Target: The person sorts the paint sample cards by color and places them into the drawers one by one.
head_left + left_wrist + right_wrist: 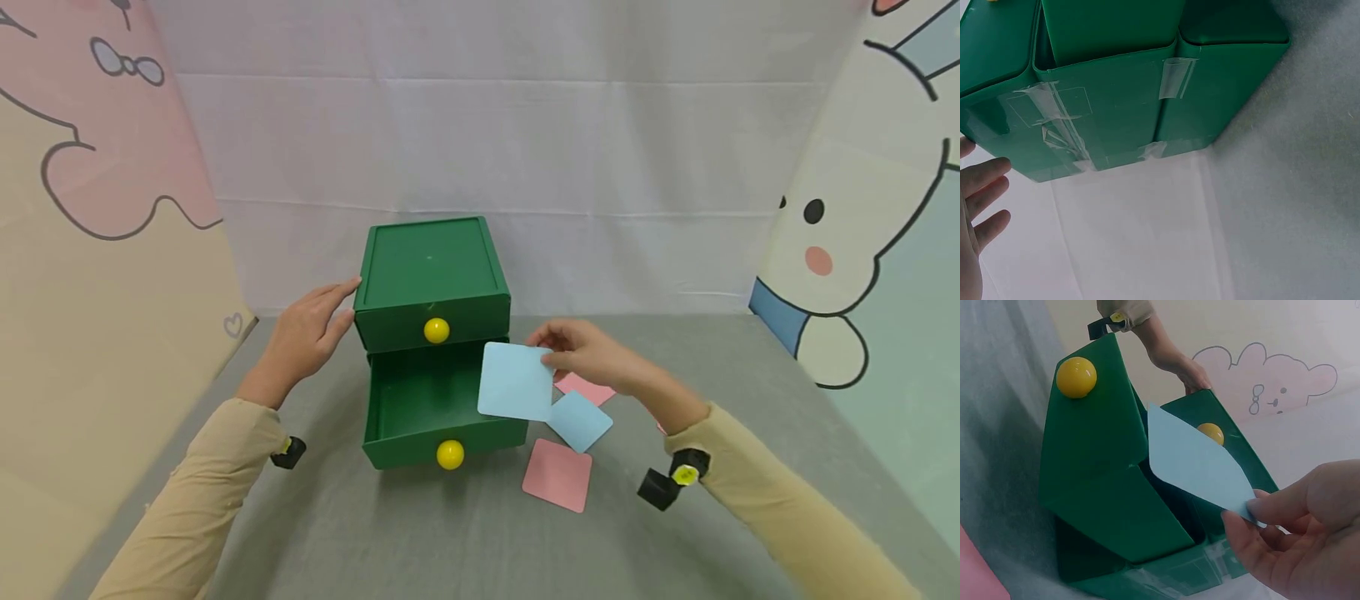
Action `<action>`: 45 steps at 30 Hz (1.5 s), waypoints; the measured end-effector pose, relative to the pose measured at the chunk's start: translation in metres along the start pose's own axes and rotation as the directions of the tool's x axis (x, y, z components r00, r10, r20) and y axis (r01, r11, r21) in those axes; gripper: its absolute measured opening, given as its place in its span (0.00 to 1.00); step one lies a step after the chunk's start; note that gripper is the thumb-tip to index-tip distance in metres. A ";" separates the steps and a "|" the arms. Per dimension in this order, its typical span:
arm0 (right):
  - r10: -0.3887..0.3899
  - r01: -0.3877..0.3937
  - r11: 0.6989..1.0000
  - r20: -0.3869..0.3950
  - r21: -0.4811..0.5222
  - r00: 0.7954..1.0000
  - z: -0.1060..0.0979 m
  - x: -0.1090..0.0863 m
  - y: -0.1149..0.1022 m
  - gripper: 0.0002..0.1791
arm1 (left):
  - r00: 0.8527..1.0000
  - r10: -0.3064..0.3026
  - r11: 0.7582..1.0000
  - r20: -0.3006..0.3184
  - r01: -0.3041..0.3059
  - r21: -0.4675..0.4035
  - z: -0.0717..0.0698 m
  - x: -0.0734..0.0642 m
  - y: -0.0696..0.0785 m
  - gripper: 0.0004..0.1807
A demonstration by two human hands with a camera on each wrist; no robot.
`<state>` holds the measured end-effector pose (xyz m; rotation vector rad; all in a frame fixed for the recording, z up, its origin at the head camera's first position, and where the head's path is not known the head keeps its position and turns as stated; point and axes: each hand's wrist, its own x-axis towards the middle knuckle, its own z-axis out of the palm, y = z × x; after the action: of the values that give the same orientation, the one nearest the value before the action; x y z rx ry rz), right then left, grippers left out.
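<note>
Nearest me: pink card (557, 477) on grey tabletop (337, 542), then loose blue card (580, 421) just past it. My R hand (588, 354) pinches 2nd blue card (515, 381) by its edge, btwn thumb & fingers, above R side of pulled-out lower drawer (416, 400). My L hand (306, 333), fingers fairly straight, gripping nothing, tips touching green unit (433, 267), L side. Wht backdrop (480, 133) behind.

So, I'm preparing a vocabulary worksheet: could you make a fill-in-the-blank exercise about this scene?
The raised blue card is in the person's ____ hand.
The drawer unit is coloured ____.
Its visible round knobs are coloured ____.
The loose card lying nearest the person is coloured ____.

Missing words: right; green; yellow; pink.
</note>
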<state>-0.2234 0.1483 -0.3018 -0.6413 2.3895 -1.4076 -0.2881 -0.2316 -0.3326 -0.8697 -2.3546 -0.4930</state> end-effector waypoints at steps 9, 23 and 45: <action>-0.016 0.016 1.000 0.021 -0.003 1.000 0.031 0.039 -0.003 0.12 | 1.000 -0.007 1.000 0.010 0.007 0.011 -0.002 0.000 0.000 0.25; -0.005 0.007 0.991 0.016 -0.135 1.000 0.045 0.053 0.000 0.11 | 1.000 -0.018 1.000 0.019 0.018 0.004 -0.002 0.000 0.002 0.25; -0.144 0.139 0.854 0.028 -0.501 0.989 0.056 0.041 -0.010 0.11 | 1.000 -0.022 1.000 0.011 0.022 0.008 -0.001 0.000 0.003 0.25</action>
<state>-0.2302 0.0814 -0.3212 -0.9513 2.7848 -0.8169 -0.2856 -0.2303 -0.3317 -0.8457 -2.3765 -0.4881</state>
